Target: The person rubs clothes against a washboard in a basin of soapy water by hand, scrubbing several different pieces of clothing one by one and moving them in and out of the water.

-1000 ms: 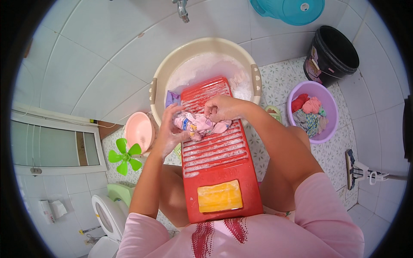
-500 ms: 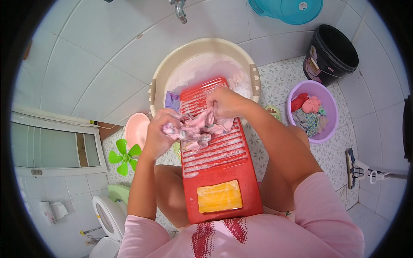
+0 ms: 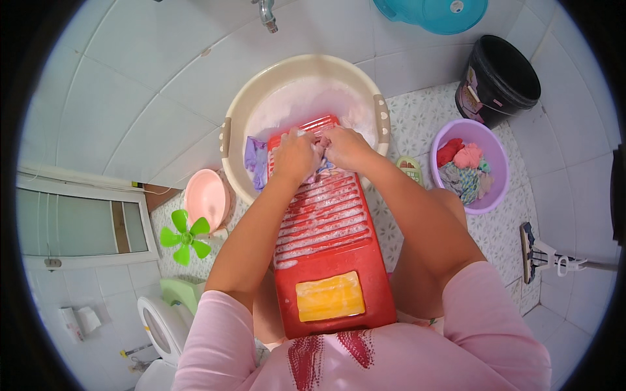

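Observation:
Across my lap slopes a red washboard (image 3: 332, 255), its far end resting inside a large beige basin (image 3: 238, 104) of sudsy water. My left hand (image 3: 297, 156) and my right hand (image 3: 349, 150) are close together on the upper ridges. Both have their fingers closed on a bunched pink patterned cloth (image 3: 331, 172), mostly hidden under them. White foam coats the ridges below. A yellow soap bar (image 3: 330, 297) lies in the recess at the board's near end. Left of the board, a purple cloth (image 3: 255, 160) hangs at the basin's inner side.
On the right stand a purple tub (image 3: 438, 151) of clothes, a black bucket (image 3: 502, 72) and a mop (image 3: 529, 254). A green slipper (image 3: 409, 169) is beside the basin. Leftward are a pink bowl (image 3: 208, 195), a green fan blade (image 3: 185, 238) and a toilet (image 3: 156, 326). A faucet (image 3: 267, 16) juts above.
Both hands have moved up the washboard toward the basin, closer together, pressing the pink cloth onto the ridges. Earlier it was gathered loosely between them, lower and farther left.

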